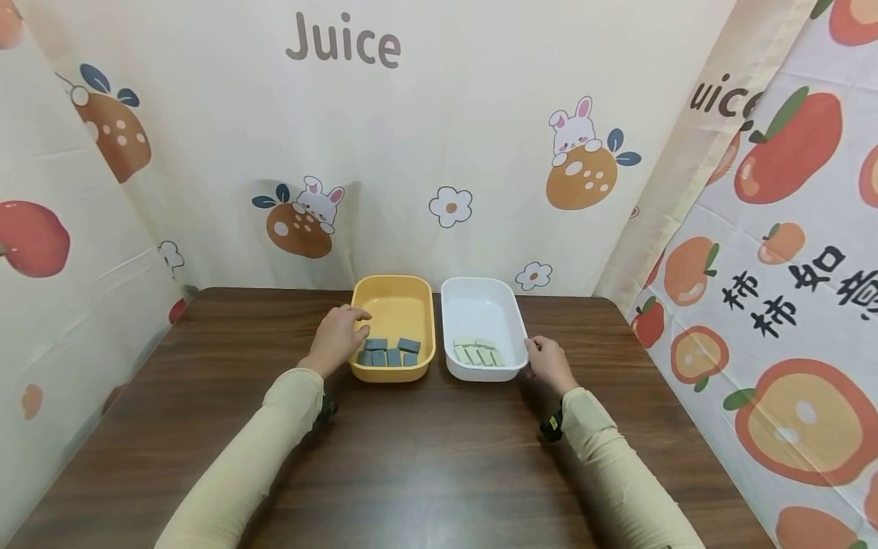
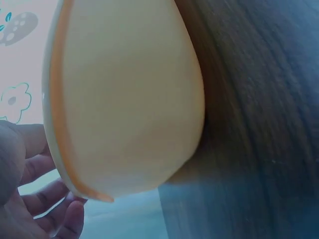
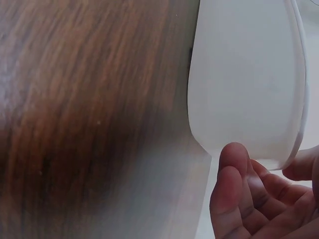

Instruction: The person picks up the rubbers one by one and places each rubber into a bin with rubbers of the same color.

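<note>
A yellow tray stands on the table, with several grey-blue rectangular blocks at its near end. My left hand reaches over its left rim, thumb and fingers apart; the left wrist view shows the loosely bent fingers beside the rim. Just to the right, a white tray contains several pale green blocks. My right hand pinches that tray's right rim. In the right wrist view the thumb is at the rim and the bent fingers lie beneath it, against the outer wall.
Both trays stand side by side near the back edge of the dark wooden table. A printed fabric curtain hangs right behind the table, and similar fabric covers the right side.
</note>
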`<action>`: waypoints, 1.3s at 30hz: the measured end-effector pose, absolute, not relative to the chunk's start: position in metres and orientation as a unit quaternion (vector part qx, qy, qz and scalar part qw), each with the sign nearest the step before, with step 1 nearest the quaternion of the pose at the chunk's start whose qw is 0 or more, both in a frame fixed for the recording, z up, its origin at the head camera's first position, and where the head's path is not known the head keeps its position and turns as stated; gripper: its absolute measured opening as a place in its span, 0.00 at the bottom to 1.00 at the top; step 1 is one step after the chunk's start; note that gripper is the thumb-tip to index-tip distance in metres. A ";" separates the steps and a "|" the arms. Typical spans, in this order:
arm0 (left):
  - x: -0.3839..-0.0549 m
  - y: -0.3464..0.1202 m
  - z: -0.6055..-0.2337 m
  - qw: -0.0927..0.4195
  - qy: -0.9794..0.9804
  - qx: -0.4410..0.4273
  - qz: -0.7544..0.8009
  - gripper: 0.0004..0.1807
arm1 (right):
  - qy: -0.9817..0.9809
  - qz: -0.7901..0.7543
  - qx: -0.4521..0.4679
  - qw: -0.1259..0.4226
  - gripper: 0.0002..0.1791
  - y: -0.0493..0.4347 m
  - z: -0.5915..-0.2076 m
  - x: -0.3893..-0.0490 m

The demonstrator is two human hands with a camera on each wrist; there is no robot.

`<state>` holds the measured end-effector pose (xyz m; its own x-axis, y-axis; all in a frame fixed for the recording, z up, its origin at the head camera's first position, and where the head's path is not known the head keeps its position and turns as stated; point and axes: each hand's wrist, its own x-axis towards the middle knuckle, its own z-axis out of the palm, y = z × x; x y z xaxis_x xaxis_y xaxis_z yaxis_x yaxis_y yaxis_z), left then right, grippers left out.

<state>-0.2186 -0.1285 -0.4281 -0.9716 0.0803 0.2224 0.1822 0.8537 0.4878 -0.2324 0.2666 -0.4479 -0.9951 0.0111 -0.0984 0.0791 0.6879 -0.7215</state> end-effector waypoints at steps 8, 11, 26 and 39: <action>-0.212 -0.142 -0.437 0.101 -0.955 -0.011 -0.277 0.18 | 0.903 -0.427 0.040 0.028 0.21 0.270 -0.452 -0.232; -0.208 -0.145 -0.439 0.100 -0.954 -0.004 -0.282 0.19 | 0.899 -0.434 0.044 0.023 0.22 0.271 -0.453 -0.230; -0.193 -0.149 -0.448 0.119 -0.945 0.004 -0.306 0.19 | 0.887 -0.459 0.046 0.003 0.20 0.276 -0.452 -0.222; -0.187 -0.151 -0.445 0.132 -0.935 0.015 -0.328 0.16 | 0.933 -0.353 0.018 -0.072 0.19 0.271 -0.435 -0.218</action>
